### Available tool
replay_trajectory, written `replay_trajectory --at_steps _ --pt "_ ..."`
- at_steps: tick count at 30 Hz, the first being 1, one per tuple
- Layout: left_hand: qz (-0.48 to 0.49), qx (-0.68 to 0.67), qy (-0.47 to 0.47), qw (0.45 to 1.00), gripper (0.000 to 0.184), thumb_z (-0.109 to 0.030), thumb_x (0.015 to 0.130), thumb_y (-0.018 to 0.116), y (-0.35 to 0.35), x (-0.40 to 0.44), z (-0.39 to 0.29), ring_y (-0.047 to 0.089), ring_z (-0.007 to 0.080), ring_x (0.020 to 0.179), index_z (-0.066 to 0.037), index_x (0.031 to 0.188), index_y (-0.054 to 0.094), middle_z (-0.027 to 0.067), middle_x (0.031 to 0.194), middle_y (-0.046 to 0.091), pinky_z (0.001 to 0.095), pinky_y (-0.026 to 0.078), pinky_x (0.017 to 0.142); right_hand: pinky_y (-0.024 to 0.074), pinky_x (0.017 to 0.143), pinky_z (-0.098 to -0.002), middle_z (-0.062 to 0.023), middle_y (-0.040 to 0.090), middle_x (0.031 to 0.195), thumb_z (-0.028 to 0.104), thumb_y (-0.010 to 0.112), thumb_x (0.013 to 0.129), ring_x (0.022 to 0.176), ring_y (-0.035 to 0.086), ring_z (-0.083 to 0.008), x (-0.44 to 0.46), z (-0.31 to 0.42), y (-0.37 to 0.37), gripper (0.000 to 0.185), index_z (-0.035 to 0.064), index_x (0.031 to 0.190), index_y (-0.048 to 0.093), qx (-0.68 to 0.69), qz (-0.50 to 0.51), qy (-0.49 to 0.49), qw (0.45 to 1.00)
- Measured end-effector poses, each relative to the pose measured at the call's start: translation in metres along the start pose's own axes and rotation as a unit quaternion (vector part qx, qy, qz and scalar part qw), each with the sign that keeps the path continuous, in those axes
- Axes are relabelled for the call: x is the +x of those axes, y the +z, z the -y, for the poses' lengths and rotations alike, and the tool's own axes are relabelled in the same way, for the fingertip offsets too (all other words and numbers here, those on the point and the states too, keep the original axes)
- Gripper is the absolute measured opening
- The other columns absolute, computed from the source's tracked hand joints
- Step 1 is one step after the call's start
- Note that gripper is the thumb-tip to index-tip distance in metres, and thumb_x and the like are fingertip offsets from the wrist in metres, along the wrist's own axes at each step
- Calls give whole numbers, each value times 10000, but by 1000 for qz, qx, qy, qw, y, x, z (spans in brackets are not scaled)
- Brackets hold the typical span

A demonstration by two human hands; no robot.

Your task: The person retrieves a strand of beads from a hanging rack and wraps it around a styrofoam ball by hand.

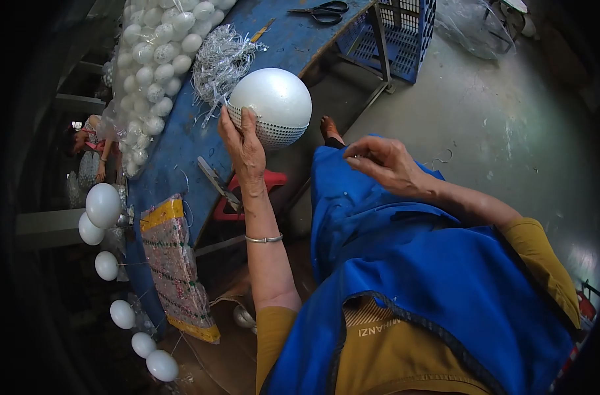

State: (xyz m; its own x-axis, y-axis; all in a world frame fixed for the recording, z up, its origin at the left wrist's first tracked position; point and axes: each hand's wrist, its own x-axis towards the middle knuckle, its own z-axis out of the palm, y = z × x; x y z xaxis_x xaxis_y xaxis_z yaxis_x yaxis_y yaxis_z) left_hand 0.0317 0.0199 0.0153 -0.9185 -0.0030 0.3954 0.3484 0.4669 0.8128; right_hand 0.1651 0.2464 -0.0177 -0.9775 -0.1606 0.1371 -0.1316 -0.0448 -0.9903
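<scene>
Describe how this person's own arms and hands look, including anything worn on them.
Both the left hand and the right hand are gloveless. A thin silver-coloured bangle circles the left forearm. The sleeves are short and mustard-yellow.

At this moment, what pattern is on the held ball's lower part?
The ball has rows of small dark dots there; head view shows it best.

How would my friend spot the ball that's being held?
Find the long blue table, then the left hand raised by its edge. That hand holds a white ball. It looks much bigger than the bagged balls, and rows of dark dots cross its lower part.
</scene>
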Motion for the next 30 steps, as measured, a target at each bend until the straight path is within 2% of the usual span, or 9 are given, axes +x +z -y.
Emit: replay_trajectory --at_steps 1,3,4,6,9,16,21,30 --pt "2 3 0 1000 617 -352 944 480 3 -2 -2 357 352 1233 71 1349 287 260 1331 312 402 331 1004 449 550 -248 -65 600 791 101 613 855 625 555 -122 17 7 9 151 11 977 605 -92 -25 -88 991" --pt "-9 -74 7 997 596 -302 949 481 6 -4 -5 332 340 1245 55 1367 248 253 1353 275 395 302 1023 467 537 -281 -94 602 776 46 648 800 616 591 -169 52 16 31 81 8 865 621 -128 -108 -246 955" --pt "-9 -73 6 997 596 -302 949 481 5 -3 0 332 340 1245 55 1367 248 253 1353 275 395 302 1023 467 537 -281 -94 602 776 46 648 800 616 591 -169 67 18 40 81 8 865 621 -127 -109 -245 955" --pt "13 -110 3 994 591 -296 950 477 4 0 13 323 337 1249 38 1373 236 248 1367 251 389 283 1031 479 538 -303 -108 592 766 38 665 761 627 608 -213 89 16 53 121 24 873 621 -145 -162 -315 924" --pt "8 -86 17 996 575 -290 952 475 5 0 19 323 339 1245 30 1371 244 246 1369 245 388 273 1035 483 540 -310 -99 578 745 38 670 752 621 604 -225 104 11 62 128 28 871 623 -205 -184 -346 897" --pt "-42 -55 80 994 547 -280 963 445 15 -15 4 332 362 1232 27 1369 244 258 1348 278 417 272 1026 477 535 -335 -99 547 721 37 675 743 606 589 -254 107 4 68 110 33 843 630 -262 -219 -346 874" --pt "-67 58 151 984 530 -269 966 427 19 -16 12 332 408 1225 42 1357 251 286 1328 291 465 277 1008 468 525 -350 -103 535 707 27 676 736 605 580 -270 106 -1 69 118 29 843 626 -292 -258 -366 845" --pt "-78 117 191 971 569 -313 959 428 20 -16 14 333 430 1229 61 1350 251 300 1332 292 492 271 1008 474 527 -350 -120 551 732 20 662 744 612 588 -287 105 -1 75 85 14 796 595 -287 -267 -325 861"
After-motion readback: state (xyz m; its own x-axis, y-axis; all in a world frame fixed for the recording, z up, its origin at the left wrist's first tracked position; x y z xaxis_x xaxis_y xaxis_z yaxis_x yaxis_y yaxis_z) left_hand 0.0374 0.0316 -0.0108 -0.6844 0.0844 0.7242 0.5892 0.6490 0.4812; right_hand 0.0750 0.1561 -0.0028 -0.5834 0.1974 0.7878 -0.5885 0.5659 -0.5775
